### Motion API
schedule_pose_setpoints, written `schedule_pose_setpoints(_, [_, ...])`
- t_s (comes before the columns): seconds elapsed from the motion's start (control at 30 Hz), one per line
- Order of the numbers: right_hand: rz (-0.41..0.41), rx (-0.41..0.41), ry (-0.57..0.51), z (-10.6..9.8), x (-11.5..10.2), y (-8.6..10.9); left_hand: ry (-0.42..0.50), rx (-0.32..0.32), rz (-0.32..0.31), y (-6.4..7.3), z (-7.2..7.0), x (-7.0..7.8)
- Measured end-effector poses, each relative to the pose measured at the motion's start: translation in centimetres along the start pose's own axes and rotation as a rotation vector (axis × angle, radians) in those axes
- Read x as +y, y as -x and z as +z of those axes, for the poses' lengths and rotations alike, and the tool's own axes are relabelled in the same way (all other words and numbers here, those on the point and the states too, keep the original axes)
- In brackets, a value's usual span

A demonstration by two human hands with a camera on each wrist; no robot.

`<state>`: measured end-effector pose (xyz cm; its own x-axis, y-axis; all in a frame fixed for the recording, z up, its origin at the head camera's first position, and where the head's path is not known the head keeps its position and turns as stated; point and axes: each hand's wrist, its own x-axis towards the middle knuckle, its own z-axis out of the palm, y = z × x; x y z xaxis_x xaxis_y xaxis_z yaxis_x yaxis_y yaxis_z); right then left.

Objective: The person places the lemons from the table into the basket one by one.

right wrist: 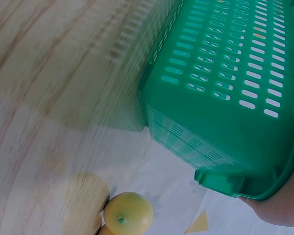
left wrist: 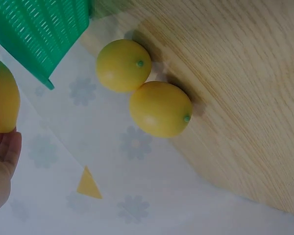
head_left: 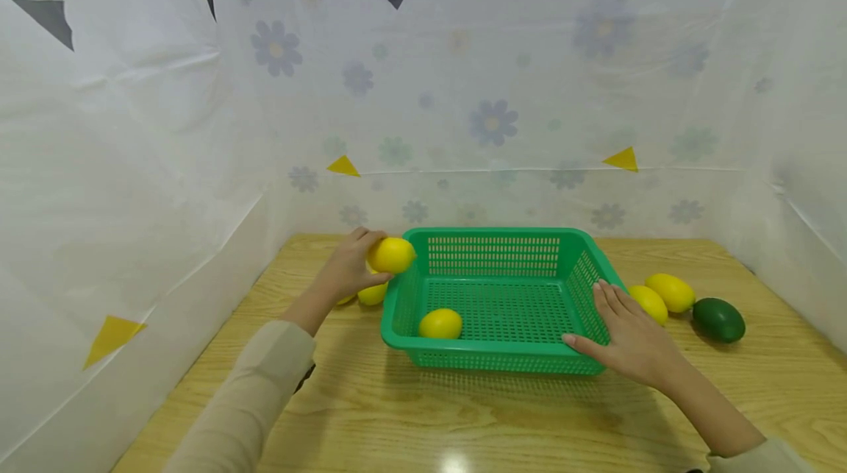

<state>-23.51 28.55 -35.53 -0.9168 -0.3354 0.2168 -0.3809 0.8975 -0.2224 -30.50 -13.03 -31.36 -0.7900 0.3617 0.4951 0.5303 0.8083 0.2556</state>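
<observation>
My left hand [head_left: 349, 262] holds a lemon [head_left: 393, 255] between thumb and fingers, above the left rim of a green plastic basket [head_left: 492, 346]. In the left wrist view, the held lemon [left wrist: 2, 97] shows at the left edge, over the fingertips. Inside the basket, another lemon [head_left: 440, 324] lies in the front left corner. My right hand [head_left: 635, 340] rests on the basket's front right corner, fingers straight along the right rim and thumb pointing over the front rim. Only a bit of the right hand [right wrist: 279, 203] shows beside the rim in the right wrist view.
Two lemons [left wrist: 160, 108] lie side by side on the table left of the basket, partly hidden by my left hand in the head view. Right of it are two more lemons [head_left: 670, 293] and a dark green avocado-shaped fruit [head_left: 718, 320]. White flowered sheeting [head_left: 450, 90] encloses the wooden table [head_left: 463, 421].
</observation>
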Motion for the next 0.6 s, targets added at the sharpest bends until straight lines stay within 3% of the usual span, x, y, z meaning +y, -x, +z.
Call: schedule_pose_setpoints(0.6, [0.006,-0.005,-0.004,0.1,0.0,0.0,-0.012,-0.037,0.044,-1.6,1.8,1.7])
